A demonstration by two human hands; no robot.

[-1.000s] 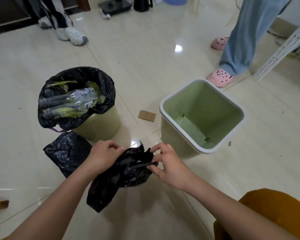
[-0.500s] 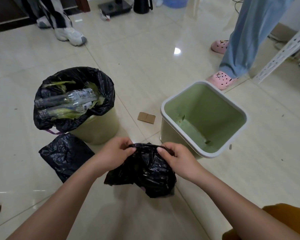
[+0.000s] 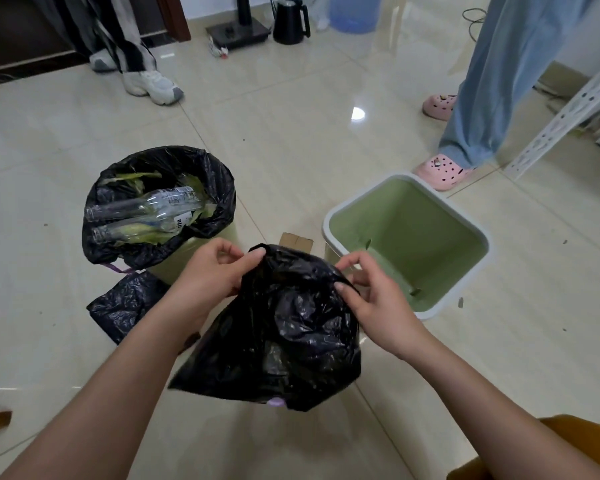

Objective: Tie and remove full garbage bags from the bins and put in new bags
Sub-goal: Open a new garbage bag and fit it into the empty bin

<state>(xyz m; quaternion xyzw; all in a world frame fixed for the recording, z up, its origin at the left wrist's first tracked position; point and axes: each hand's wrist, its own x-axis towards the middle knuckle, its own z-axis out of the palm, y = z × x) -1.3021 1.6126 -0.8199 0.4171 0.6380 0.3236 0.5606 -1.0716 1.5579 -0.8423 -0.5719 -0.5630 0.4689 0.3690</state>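
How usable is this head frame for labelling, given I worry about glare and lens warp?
Head view: a bright lamp reflection and soft sheen sit on the glossy floor, away from the work; wide-angle bending curves the white rack at the right edge; the black bag shows crisp wrinkles, pinched by the left hand and right hand; the empty green bin is evenly lit.

The bag [image 3: 278, 327] in the middle is shiny black, with a bit of purple at the bottom. The square bin [image 3: 409, 244] is light green with a white rim. The round bin [image 3: 160, 206] has a black bag too — green leaves and see-through bottles inside. The floor [image 3: 291, 133] is cream tiles. The clogs [image 3: 442, 171] are pink — the trousers [image 3: 499, 74] light blue.
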